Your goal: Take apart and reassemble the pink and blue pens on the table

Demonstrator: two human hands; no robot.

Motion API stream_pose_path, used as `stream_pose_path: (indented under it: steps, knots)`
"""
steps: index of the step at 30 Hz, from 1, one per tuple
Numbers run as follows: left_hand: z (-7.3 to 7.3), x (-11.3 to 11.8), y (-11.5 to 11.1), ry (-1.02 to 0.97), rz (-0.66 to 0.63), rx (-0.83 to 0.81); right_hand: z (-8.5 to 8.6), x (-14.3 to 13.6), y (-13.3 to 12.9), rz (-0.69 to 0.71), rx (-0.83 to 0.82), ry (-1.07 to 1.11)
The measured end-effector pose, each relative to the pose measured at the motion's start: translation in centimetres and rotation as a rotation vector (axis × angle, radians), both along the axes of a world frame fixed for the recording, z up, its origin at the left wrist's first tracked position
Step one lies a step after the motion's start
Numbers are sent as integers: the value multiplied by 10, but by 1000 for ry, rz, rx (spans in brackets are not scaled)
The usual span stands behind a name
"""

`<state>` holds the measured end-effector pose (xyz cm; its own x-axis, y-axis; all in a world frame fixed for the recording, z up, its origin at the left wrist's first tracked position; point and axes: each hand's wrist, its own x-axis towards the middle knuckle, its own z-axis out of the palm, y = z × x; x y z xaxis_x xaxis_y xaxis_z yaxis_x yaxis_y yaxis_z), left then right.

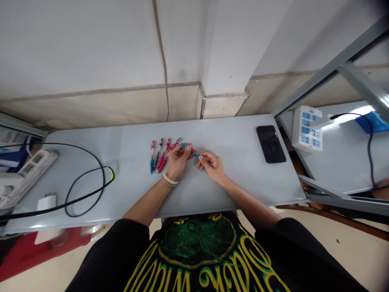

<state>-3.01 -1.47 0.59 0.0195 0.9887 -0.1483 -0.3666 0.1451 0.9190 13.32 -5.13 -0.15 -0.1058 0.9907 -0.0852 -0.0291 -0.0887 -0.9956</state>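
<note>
A blue pen (181,142) is held slantwise above the grey table, with a hand at each part of it. My left hand (178,159), a beaded bracelet at its wrist, pinches the pen's barrel between thumb and fingers. Thumb and forefinger of my right hand (212,164) close on the pen's lower right end. Just left of my left hand lie several pens side by side: a pen with a blue grip (152,158), a black pen (158,154) and red pens (164,156), some partly hidden behind my left hand.
A black phone (271,144) lies at the table's right end. Looped black cable (103,174) crosses the left side, near a white charger (47,202) and a power strip (28,176). Another power strip (307,129) stands beyond the metal frame at right. A wall borders the table's far edge.
</note>
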Motion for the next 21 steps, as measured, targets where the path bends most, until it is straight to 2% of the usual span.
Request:
stream_pose_path:
  steps: [5,8,12,16,19,21]
  knots:
    - [-2,2,1,-86,58,-13,-2,0,-2,-96,116,-117]
    - [-2,2,2,-90,61,-23,-4,0,-3,-64,76,-105]
    - [-3,1,2,-92,68,-8,-4,0,-4,-125,116,-152]
    - [-4,1,2,-90,53,-4,-4,0,-4,-115,91,-133]
    - [-4,1,1,-86,47,-7,-3,0,-3,-183,148,-186]
    - [-3,1,1,-81,48,-13,-2,1,-3,-169,160,-224]
